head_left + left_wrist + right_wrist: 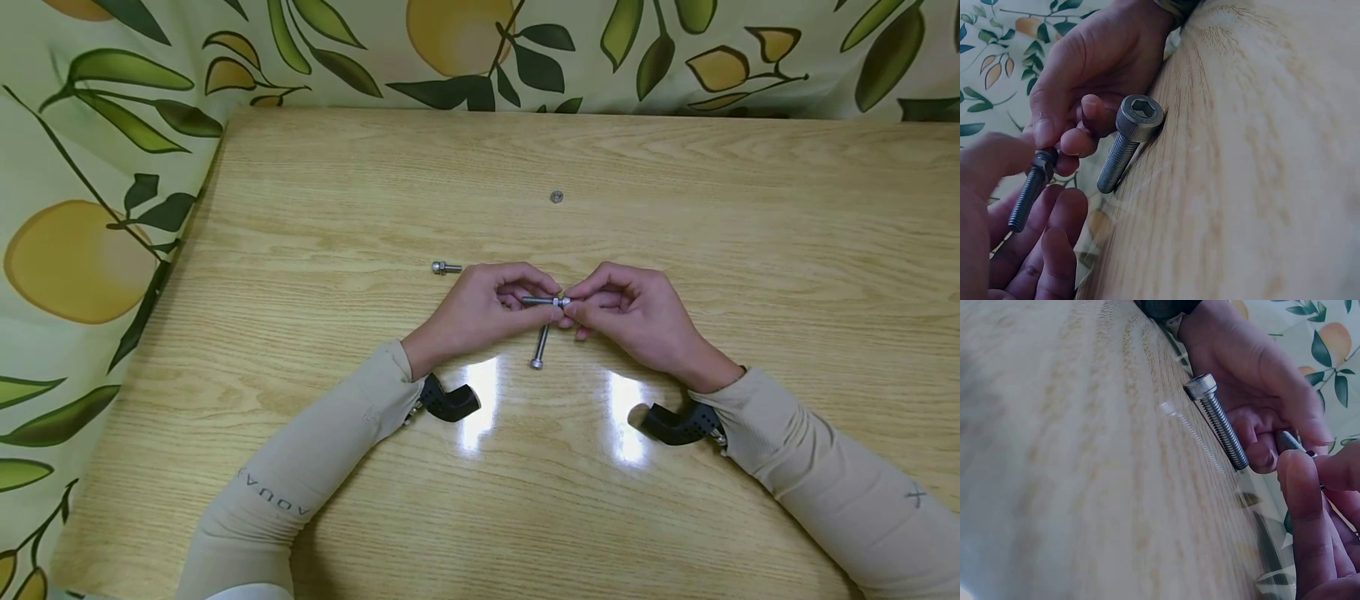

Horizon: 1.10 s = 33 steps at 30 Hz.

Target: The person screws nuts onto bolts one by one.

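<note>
Both hands meet over the middle of the table around a metal bolt (538, 301) with a hex nut (1044, 164) threaded on near its head. My right hand (637, 317) pinches the head end between thumb and fingertips, covering most of the head. From the other side, my left hand (491, 304) has thumb and index fingertips at the nut. The bolt's threaded end points left, over the left palm. Just below the hands lies a longer socket-head bolt (539, 348), its hex recess showing in the left wrist view.
A shorter bolt (446, 267) with a nut on it lies on the wooden table (337, 192), left of the left hand. Farther back sits a loose nut (557, 197). Patterned cloth (300, 50) borders the table's back and left edges. Black wrist devices (450, 402) hang under both sleeves.
</note>
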Available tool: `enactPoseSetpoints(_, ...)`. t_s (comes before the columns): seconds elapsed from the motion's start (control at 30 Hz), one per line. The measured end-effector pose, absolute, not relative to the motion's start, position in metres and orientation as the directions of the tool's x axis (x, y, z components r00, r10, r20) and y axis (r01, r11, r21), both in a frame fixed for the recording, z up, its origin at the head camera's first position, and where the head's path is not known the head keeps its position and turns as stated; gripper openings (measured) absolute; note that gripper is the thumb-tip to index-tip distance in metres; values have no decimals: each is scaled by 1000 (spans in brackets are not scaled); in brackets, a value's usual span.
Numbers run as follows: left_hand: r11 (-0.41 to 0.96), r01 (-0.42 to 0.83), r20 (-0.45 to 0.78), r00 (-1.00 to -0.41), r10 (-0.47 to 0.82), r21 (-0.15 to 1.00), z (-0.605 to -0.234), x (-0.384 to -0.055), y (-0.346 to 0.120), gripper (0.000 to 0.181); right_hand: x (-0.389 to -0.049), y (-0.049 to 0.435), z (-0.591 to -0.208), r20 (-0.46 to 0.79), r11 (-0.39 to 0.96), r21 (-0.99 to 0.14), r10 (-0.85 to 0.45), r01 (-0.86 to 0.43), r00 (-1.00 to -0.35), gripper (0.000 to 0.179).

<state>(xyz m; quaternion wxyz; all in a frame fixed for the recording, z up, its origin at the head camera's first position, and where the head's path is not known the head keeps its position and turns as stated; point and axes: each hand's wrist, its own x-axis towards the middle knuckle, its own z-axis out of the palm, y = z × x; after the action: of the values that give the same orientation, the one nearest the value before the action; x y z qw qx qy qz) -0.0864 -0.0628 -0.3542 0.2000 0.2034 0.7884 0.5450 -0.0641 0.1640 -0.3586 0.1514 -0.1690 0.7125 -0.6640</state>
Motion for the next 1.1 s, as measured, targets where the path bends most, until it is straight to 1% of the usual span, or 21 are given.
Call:
enactPoseSetpoints(0.13, 333, 107, -95, -839, 535, 937, -355, -86, -63, 16, -64, 164, -359, 7, 29, -999, -451, -23, -893, 12)
enactPoseSetpoints(0.3, 316, 103, -91, -834, 544, 943, -356, -87, -63, 21, -64, 164, -359, 14, 43, -998, -447, -37, -894, 11)
enactPoseSetpoints(0.53, 334, 107, -96, -838, 537, 936, -356, -87, -63, 17, -64, 164, -359, 4, 37, -999, -450, -23, -893, 12)
enactPoseSetpoints(0.7, 327, 100, -100, -834, 542, 940, -357, -87, -63, 20, -64, 164, -360, 14, 46, -998, -449, -39, -893, 13)
enactPoseSetpoints(0.87, 337, 98, -107, -835, 540, 937, -357, -86, -63, 18, -64, 164, -361, 10, 40, -999, -452, -31, -892, 13)
enactPoseSetpoints(0.97, 330, 97, -105, -834, 542, 939, -355, -86, -63, 20, -63, 164, -360, 16, 60, -997, -448, -48, -894, 13)
enactPoseSetpoints(1.1, 355, 86, -124, -840, 529, 931, -349, -84, -61, 19, -64, 164, -359, 10, 72, -996, -446, -47, -895, 13)
